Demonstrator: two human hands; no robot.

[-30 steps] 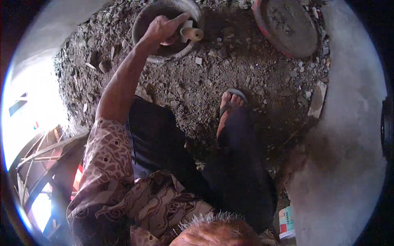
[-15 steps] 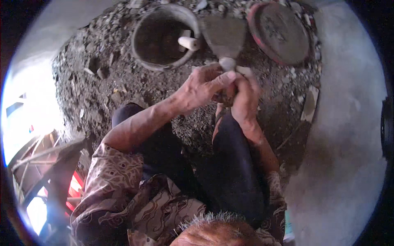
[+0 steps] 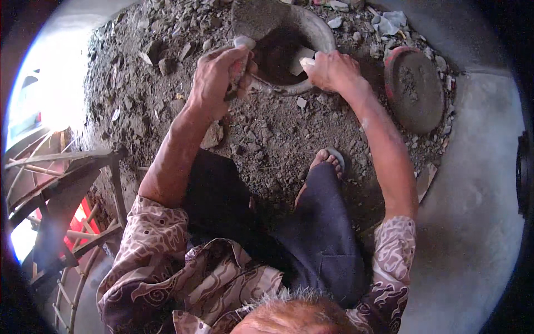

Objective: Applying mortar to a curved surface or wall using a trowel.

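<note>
My left hand [image 3: 214,78] is closed round the grip end of a wide, mortar-caked trowel [image 3: 258,19], whose flat blade lies over the left part of a round bucket [image 3: 322,39]; some of what is in that hand is hidden by the fingers. Inside the bucket, which has a dark interior, is a pale, squarish piece [image 3: 296,65]. My right hand [image 3: 336,72] grips the pale handle [image 3: 307,63] of a tool at the bucket's right front, beside that piece.
A red-rimmed, mortar-covered round lid [image 3: 414,94] lies at the right on rubble-strewn dirt [image 3: 267,122], beside crumpled white plastic [image 3: 389,23]. A grey concrete surface [image 3: 473,195] borders the right; bamboo sticks and dark beams [image 3: 67,195] stand at the lower left. My sandalled foot [image 3: 328,161] is below.
My hands were together low at the middle half a second ago; they have parted and risen to the bucket. The trowel has moved left over it, and my right hand has taken the pale handle.
</note>
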